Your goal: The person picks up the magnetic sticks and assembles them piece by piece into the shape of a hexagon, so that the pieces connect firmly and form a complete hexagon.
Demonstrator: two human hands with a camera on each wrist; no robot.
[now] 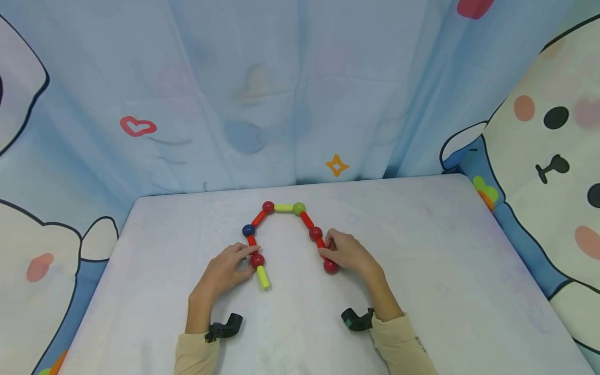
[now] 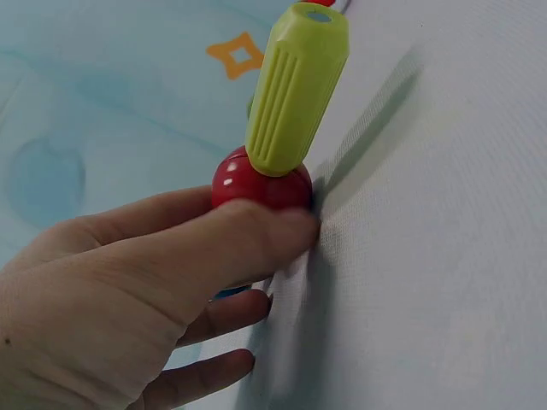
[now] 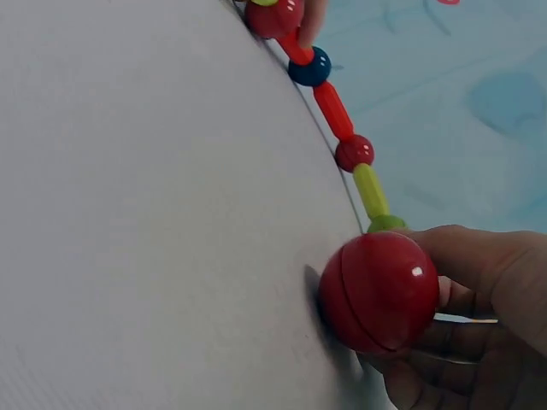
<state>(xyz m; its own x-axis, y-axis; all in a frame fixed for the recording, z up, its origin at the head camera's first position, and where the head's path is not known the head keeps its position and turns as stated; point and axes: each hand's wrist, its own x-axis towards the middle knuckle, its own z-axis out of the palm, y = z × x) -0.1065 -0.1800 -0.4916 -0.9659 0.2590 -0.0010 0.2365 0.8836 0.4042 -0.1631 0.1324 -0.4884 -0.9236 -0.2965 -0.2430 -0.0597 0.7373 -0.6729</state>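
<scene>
A chain of coloured balls and short rods lies in an arch on the white table. At its left leg, my left hand [image 1: 227, 270] holds the lower red ball [image 1: 257, 260] between thumb and fingers. A yellow-green rod [image 2: 297, 90] sticks out from that ball as the free end. On the opposite leg my right hand [image 1: 348, 252] pinches a red rod [image 1: 321, 243], mostly covered by the fingers. The large red ball [image 3: 379, 293] ending this leg sits just beside those fingers. Higher up are a blue ball [image 1: 248, 230] and a green ball [image 1: 299, 209].
The white table [image 1: 422, 234] runs back to a pale blue curtain [image 1: 281, 104] with printed shapes. Cartoon animal prints fill both sides. Each wrist carries a black camera mount, the left mount [image 1: 226, 327] and the right mount [image 1: 357, 319], close above the table.
</scene>
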